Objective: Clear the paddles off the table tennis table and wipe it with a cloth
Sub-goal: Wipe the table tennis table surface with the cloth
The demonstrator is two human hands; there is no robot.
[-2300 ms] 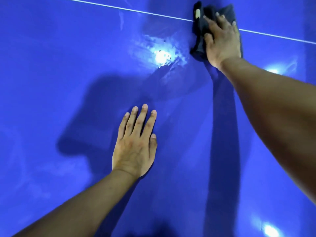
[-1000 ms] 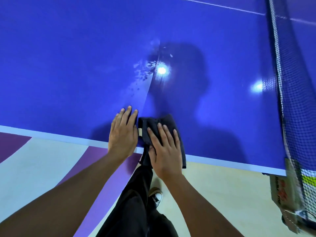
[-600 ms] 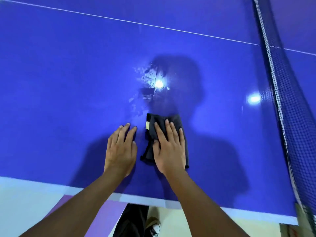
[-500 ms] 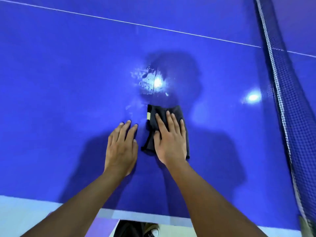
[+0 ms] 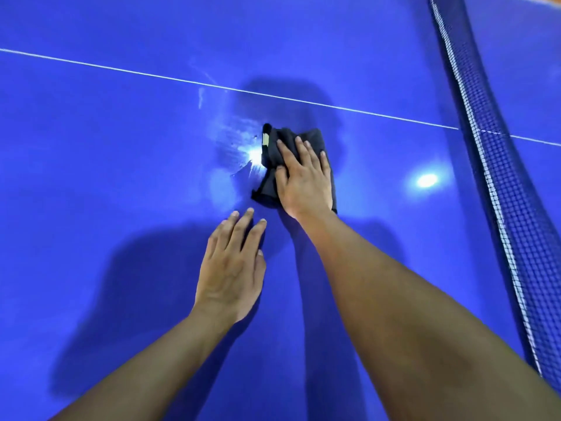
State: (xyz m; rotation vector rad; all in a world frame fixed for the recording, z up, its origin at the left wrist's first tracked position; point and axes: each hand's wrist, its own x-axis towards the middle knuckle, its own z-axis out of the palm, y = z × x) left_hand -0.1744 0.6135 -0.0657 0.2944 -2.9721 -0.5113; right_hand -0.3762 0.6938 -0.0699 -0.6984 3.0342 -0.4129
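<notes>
Just short of the thin white centre line (image 5: 151, 75) on the glossy blue table tennis table (image 5: 91, 177), the right hand (image 5: 305, 180) presses flat, fingers straight and spread, on a crumpled dark grey cloth (image 5: 271, 153) with a small pale tag. Nearer than the cloth, the left hand (image 5: 232, 268) rests palm-down on the bare surface, fingers extended, holding nothing. Right of the cloth, well apart, stands the dark mesh net (image 5: 498, 177).

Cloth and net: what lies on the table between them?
In the head view, only bare blue table with a bright light reflection lies between the cloth and the net.
</notes>
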